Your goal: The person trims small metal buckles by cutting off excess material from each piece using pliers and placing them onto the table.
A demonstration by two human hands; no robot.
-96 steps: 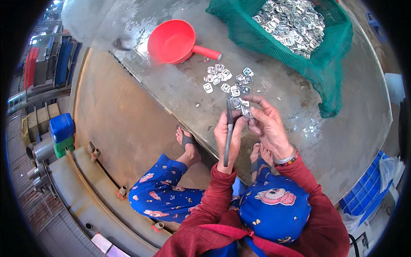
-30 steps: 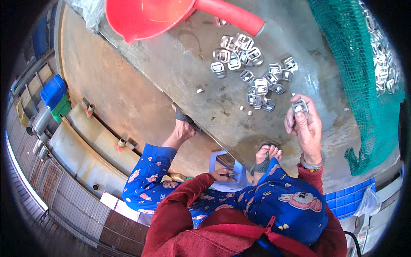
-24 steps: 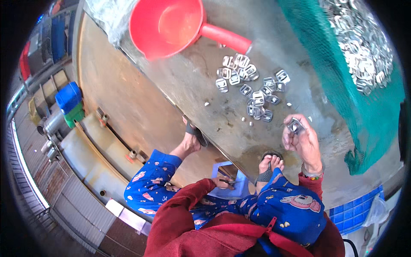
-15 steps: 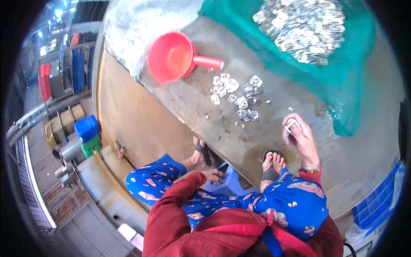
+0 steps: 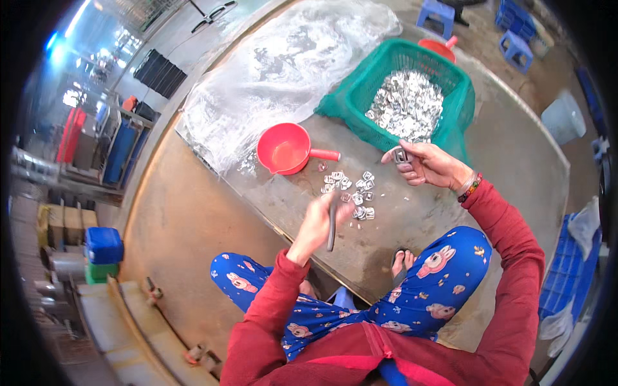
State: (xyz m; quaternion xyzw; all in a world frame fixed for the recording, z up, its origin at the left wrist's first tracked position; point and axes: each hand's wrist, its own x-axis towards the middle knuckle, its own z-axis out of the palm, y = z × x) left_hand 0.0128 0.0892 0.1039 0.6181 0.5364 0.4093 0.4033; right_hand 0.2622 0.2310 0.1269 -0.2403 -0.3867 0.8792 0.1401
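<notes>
My left hand (image 5: pixel 315 222), blurred by motion, is closed around a slim dark tool (image 5: pixel 332 226), perhaps a knife or file. In my right hand (image 5: pixel 428 164), fingers and thumb pinch a small silvery metal piece (image 5: pixel 402 156) with a squarish opening. Between my hands, several similar shiny metal pieces (image 5: pixel 358 198) lie in a loose cluster on the grey slab (image 5: pixel 431 219). Beyond my right hand stands a green basket (image 5: pixel 368 128), heaped with many more metal pieces (image 5: pixel 407 103).
A red dipper (image 5: pixel 283 149) rests left of the basket, its handle pointing right. Crumpled clear plastic sheeting (image 5: pixel 270 71) covers the slab's far left. Green netting (image 5: pixel 331 103) hangs around the basket. Blue stools (image 5: pixel 438 18) stand beyond, and a blue crate (image 5: pixel 563 270) lies at right.
My left hand has risen from beside my lap to over the slab with the dark tool. My right hand holds its piece farther forward. The view has shifted, showing the whole basket.
</notes>
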